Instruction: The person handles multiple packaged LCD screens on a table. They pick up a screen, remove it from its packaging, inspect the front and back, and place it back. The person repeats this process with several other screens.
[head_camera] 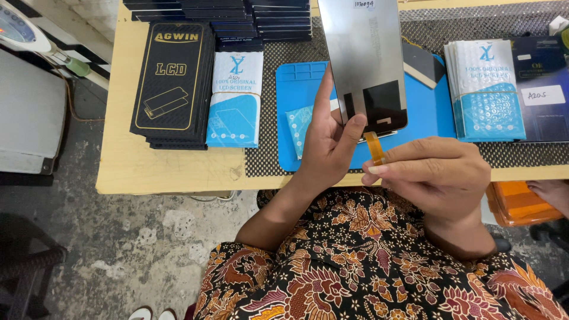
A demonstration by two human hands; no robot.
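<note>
A flowered shirt (379, 266) is seen at the very bottom, nearest of all. Just past it, the right hand (435, 175) is held above the near edge of the surface (178, 172). Its fingers (394, 168) are pinched shut on a thin orange ribbon strip (374, 148). The strip hangs from the bottom end of a phone screen panel (367, 65), and this panel is taken as the landmark.

The panel is held up in the air, tilted, with its shiny grey back shown. Its lower left edge is gripped by the left hand (329, 142); the thumb is pressed on the dark bottom part and one finger is stretched up along the panel's left side.

Under the panel a blue mat (432, 112) is laid on a dotted black sheet (267, 154). A small blue bubble pouch (298, 127) is laid on the mat, just left of the panel's bottom end.

Left of the panel a white and blue packet (236, 101) is stood beside a stack of black boxes with gold print (175, 77). Right of the panel a bundle of white and blue packets (486, 89) is placed, with a dark box (542, 77) touching it on the far right.

Behind the panel, at the far edge, more dark flat boxes (237, 18) are piled up.
</note>
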